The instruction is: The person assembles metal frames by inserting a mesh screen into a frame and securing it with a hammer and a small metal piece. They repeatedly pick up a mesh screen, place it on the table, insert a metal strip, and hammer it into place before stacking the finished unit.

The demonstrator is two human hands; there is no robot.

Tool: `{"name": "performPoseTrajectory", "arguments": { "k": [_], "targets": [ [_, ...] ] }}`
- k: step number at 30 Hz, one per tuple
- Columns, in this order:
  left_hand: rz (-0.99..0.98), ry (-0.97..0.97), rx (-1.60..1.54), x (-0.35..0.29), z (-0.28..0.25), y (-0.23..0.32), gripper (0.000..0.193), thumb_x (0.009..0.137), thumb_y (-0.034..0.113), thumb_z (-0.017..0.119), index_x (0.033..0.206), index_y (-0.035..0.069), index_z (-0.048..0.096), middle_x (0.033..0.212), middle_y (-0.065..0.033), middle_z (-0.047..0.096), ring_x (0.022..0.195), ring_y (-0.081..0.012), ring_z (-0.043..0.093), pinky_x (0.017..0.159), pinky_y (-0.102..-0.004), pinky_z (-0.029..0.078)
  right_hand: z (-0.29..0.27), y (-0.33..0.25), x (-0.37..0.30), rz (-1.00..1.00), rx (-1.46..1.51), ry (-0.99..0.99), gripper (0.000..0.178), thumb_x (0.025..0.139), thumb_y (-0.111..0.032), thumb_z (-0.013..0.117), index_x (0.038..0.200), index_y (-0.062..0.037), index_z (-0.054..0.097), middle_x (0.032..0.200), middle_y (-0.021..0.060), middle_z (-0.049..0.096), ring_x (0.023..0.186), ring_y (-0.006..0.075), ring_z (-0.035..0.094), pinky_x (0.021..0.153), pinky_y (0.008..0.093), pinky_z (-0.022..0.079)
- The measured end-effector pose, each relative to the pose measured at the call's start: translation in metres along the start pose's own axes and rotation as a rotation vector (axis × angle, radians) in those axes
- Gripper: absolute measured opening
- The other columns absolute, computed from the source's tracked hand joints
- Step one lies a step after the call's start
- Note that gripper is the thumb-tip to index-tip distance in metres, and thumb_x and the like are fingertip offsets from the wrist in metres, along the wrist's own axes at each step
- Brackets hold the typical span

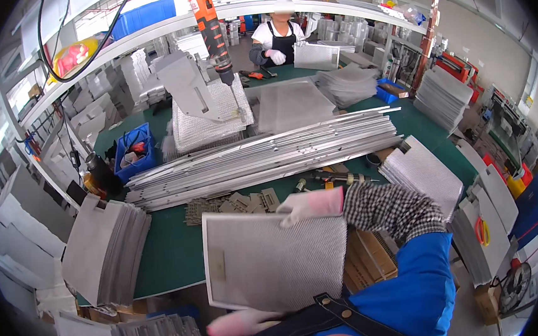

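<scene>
A framed metal mesh panel (276, 262), light grey with a thin pale rim, is tilted up in front of my body over the near table edge. My right hand (310, 207), in a white and pink glove, is closed on its far edge. At the panel's near edge is my left hand (243, 323), gloved alike; its fingers are blurred, and I cannot tell whether they grip. Small grey metal plates (240, 203) lie just beyond the panel. Past them a long pile of silver metal strips (268, 155) spans the green table (174, 251).
Stacked panels stand at the left (105, 250) and the right (424, 178). An orange power screwdriver (211, 33) hangs overhead. A blue bin (135, 152) stands at left. Another power driver (339, 177) lies beyond my right hand. Across the table a co-worker (281, 37) handles a panel.
</scene>
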State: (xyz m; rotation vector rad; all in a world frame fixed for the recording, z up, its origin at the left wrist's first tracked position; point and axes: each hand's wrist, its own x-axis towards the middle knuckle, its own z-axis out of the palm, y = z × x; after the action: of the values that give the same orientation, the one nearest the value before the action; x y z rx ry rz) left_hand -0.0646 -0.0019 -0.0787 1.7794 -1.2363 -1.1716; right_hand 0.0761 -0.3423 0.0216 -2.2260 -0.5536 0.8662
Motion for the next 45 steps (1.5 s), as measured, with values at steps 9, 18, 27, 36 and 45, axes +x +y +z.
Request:
{"name": "performPoseTrajectory", "arguments": {
  "k": [9,18,27,36,45],
  "targets": [
    [-0.25,0.936,0.779,-0.054,-0.123,0.072,0.016,0.085,0.017,0.074,0.096,0.006,0.07,0.089,-0.0118,0.071,0.084,-0.0305,0.07,0.078,-0.0413,0.054,0.007,-0.064,0.036,-0.2,-0.205,-0.214,0.051,0.094,-0.029,0.064,0.132,0.0044,0.06,0.11,0.0174,0.07,0.101,0.0251,0.066,0.091,0.0381,0.051],
    [-0.139,0.926,0.574,0.002,-0.126,0.061,0.019,0.084,0.012,0.074,0.099,0.003,0.067,0.092,-0.0145,0.068,0.082,-0.0332,0.068,0.073,-0.0414,0.054,0.021,-0.07,0.061,-0.401,-0.289,-0.114,0.031,0.087,-0.021,0.068,0.109,0.0016,0.066,0.09,0.0153,0.07,0.086,0.0285,0.067,0.079,0.0397,0.051],
    [-0.245,0.693,-0.049,-0.009,-0.145,0.062,0.029,0.091,0.018,0.076,0.109,-0.003,0.068,0.087,-0.0133,0.069,0.08,-0.0125,0.062,0.075,-0.0292,0.051,0.033,-0.075,0.054,-0.366,-0.34,-0.107,0.042,0.1,-0.034,0.053,0.123,-0.0004,0.063,0.108,0.0205,0.071,0.1,0.0348,0.068,0.088,0.044,0.051],
    [-0.254,0.635,0.318,0.006,-0.139,0.079,0.028,0.094,0.028,0.069,0.104,0.003,0.068,0.086,-0.0178,0.07,0.08,-0.0327,0.07,0.072,-0.0398,0.054,0.008,-0.054,0.022,-0.21,-0.351,-0.261,0.046,0.108,-0.04,0.041,0.123,0.001,0.056,0.1,0.0205,0.066,0.097,0.034,0.066,0.088,0.0441,0.051],
    [-0.126,0.541,0.527,0.087,-0.127,0.101,0.057,0.091,0.038,0.069,0.135,0.008,0.05,0.097,-0.024,0.071,0.093,-0.0426,0.07,0.082,-0.0496,0.056,0.006,-0.026,-0.045,-0.032,-0.357,-0.199,0.046,0.101,-0.041,0.057,0.124,-0.0015,0.056,0.099,0.022,0.069,0.097,0.0398,0.068,0.086,0.048,0.053]
  ]
}}
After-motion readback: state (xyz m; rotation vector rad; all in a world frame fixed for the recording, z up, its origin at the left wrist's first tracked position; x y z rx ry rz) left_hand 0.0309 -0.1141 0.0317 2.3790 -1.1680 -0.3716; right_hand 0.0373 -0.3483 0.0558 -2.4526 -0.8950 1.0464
